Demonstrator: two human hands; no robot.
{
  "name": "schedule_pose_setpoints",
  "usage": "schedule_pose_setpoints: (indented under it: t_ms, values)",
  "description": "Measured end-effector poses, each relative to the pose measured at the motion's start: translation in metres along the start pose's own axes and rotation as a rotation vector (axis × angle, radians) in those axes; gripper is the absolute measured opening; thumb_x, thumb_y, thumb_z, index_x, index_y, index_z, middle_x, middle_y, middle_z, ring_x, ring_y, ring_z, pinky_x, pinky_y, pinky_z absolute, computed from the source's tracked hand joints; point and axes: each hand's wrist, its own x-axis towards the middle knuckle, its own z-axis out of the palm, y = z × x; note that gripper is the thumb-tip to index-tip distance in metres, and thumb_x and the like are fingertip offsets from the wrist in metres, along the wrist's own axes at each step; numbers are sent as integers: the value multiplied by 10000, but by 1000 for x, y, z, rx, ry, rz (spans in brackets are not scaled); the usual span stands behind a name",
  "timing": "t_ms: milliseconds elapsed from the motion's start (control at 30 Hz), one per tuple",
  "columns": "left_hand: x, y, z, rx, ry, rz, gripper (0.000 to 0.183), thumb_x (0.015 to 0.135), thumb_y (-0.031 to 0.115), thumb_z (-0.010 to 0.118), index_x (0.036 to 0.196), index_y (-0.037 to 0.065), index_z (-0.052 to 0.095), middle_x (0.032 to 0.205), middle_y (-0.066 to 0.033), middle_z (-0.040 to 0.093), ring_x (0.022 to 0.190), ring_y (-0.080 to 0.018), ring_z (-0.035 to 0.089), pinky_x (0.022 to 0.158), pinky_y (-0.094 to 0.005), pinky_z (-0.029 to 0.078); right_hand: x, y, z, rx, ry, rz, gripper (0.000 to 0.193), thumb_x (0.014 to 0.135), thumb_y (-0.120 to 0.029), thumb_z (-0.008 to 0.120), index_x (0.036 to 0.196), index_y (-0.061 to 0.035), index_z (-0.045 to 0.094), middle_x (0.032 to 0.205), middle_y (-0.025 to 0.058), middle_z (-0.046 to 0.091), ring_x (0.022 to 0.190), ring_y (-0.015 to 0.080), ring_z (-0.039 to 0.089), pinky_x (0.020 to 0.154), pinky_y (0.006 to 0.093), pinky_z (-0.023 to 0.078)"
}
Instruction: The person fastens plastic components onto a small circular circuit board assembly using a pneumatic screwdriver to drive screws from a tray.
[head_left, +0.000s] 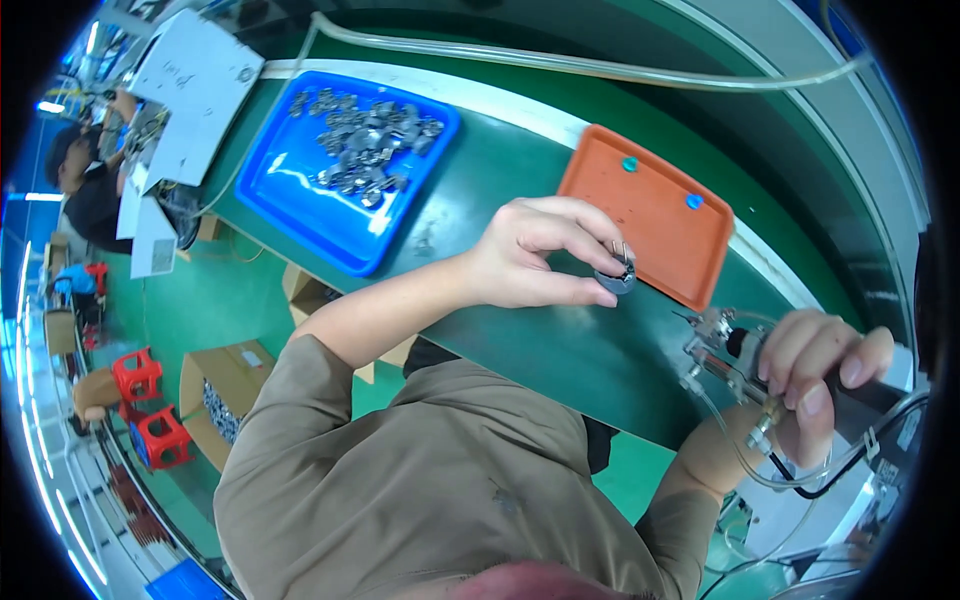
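While the left hand [533, 252] pinches a round part [615, 285] mid-frame, seemingly a handling step, the right hand [812, 365] curls at the machine [712, 362], lower right, hold unclear; moving on likely needs steadiness.

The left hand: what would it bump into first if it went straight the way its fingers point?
Probably the metal fixture by the right hand. The left hand could brush the orange tray first, but its height is unclear.
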Motion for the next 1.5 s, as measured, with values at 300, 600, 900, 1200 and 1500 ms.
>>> schedule_pose_setpoints:
  t_ms: [300,600,900,1200,1500]
  values:
    - [-62,63,-188,1445,240,-478,271,864,202,798,1065,21,778,1110,-160,761,1053,-338,712,924,-405,565,-1,-6,-5,5,-18,14,371,852,2,712,1068,-128,439,641,34,522,519,183,521,536,345,474]
    - [38,-3,-141,1294,44,-304,242,972,170,632,1138,43,753,1166,-194,736,1075,-388,704,931,-443,572,4,-12,-3,12,-52,47,399,824,56,716,1068,-111,447,656,64,531,560,196,527,550,355,440]
    - [101,-152,-130,1364,-23,-493,224,936,239,702,1103,100,757,1069,-147,745,1093,-338,680,961,-456,556,5,-9,-3,-34,-71,-5,331,878,2,661,1100,-109,441,652,37,516,551,171,520,547,346,469]
    - [94,-165,-122,1249,28,-296,241,939,252,708,1062,63,793,1088,-115,772,1017,-316,723,923,-395,567,0,-14,-9,71,-10,138,436,840,126,717,1100,-102,451,688,75,541,615,212,513,610,376,451]
    - [9,-25,21,771,-191,53,109,754,98,827,825,55,755,952,-49,727,882,-253,687,758,-388,566,10,17,-27,75,-280,22,326,944,-183,683,1240,-180,544,753,-33,592,609,109,569,575,270,472]
